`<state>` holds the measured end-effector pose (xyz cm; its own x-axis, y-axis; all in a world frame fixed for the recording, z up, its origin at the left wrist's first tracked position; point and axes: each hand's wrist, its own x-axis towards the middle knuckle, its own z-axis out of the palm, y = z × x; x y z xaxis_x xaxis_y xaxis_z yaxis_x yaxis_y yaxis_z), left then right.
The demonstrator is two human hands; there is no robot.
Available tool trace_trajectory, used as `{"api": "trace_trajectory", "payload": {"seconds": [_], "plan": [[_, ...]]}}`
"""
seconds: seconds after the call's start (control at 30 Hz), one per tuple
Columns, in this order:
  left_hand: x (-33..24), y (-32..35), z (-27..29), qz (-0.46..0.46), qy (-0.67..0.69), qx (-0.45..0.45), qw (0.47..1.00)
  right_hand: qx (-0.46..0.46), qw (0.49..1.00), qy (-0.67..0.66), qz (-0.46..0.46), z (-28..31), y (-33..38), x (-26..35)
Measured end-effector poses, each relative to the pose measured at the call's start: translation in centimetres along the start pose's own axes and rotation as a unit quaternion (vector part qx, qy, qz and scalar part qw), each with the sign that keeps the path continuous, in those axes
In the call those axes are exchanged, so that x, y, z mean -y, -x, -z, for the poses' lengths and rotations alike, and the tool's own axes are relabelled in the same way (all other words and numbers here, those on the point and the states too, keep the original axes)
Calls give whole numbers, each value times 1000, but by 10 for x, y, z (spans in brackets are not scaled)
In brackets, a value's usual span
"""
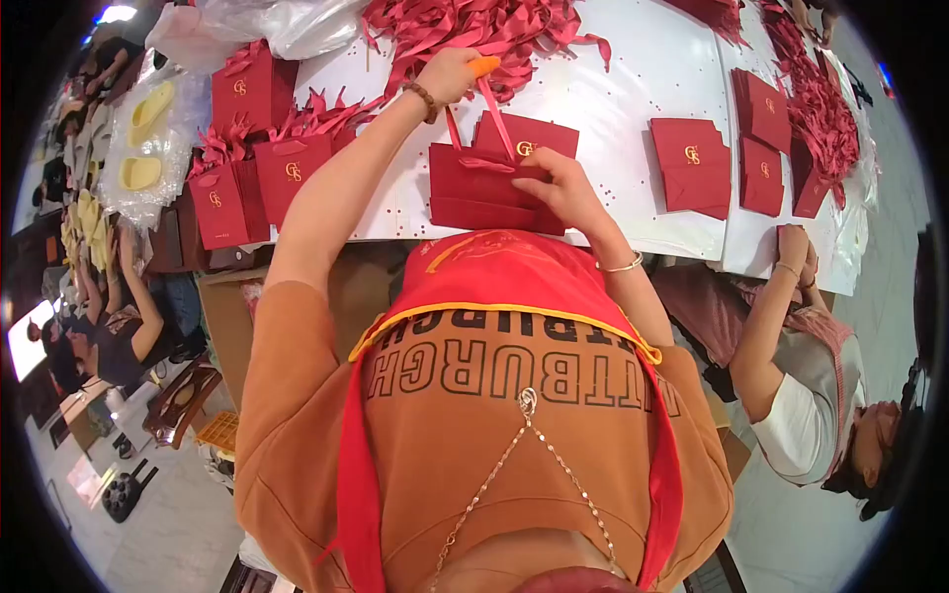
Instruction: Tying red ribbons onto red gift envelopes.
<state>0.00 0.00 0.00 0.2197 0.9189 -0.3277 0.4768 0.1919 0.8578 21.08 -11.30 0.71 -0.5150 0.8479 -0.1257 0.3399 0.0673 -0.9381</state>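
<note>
A dark red paper gift bag (474, 203) lies at the table's near edge, right in front of me. Above it, my left hand (450, 77) is closed on a red ribbon (497, 121) that runs taut up from the bag's mouth. Something orange (483, 66) covers a fingertip of that hand. My right hand (565, 193) pinches the bag's upper right edge, near where the ribbon comes out. Partly hidden behind this bag are more flat red bags (554, 136). A large tangle of cut red ribbons (474, 30) lies beyond my left hand.
Red bags with ribbon handles (292, 168) stand to the left. On the right lies a stack of flat bags (690, 163), with more bags (761, 109) beyond. A co-worker's hands (796, 255) rest at the right table edge. Clear plastic (306, 25) lies far left.
</note>
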Motion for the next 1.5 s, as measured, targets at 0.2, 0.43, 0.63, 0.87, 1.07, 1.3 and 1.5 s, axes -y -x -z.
{"api": "trace_trajectory", "payload": {"seconds": [0.2,0.43,0.63,0.87,1.07,1.3,1.5], "plan": [[11,6,9,-69,579,187,791,-5,989,-148,24,6,-3,-5],[14,83,-64,-69,518,268,809,10,927,-372,42,15,-8,-1],[34,62,-72,34,367,-92,925,-179,875,-446,-56,24,-13,-28],[48,56,-39,-87,-124,-211,966,-328,926,-180,-53,15,-11,-39],[39,10,10,-24,-301,-296,906,-260,964,31,41,-1,-17,-10],[-41,12,87,-122,-275,-368,880,-105,991,43,68,-17,-24,-10],[-56,33,141,-305,215,-252,893,-73,994,47,67,-18,-32,-2]]}}
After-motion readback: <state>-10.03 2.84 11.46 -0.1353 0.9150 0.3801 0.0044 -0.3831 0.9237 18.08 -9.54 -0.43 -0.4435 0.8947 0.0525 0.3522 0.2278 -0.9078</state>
